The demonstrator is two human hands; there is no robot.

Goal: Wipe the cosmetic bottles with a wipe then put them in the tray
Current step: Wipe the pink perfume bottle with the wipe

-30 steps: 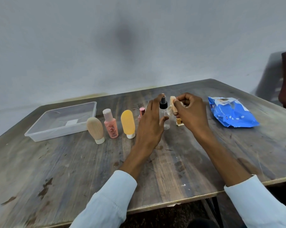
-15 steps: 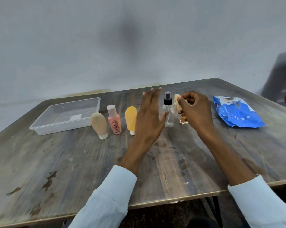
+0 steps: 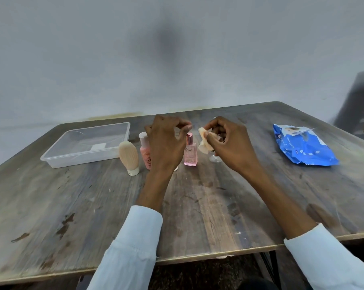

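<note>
Right now your right hand (image 3: 227, 143) pinches the wipe (image 3: 204, 141) at frame centre, bunched so a clean fold faces out. Your left hand (image 3: 166, 143) hovers with fingers loosely curled, grasping nothing, above the pink bottle (image 3: 190, 152), likely to take it by the cap. Other bottles stand in a row mid-left, just beside the tray (image 3: 84, 145), a short carry. Wipe pack (image 3: 302, 147) lies right.
</note>
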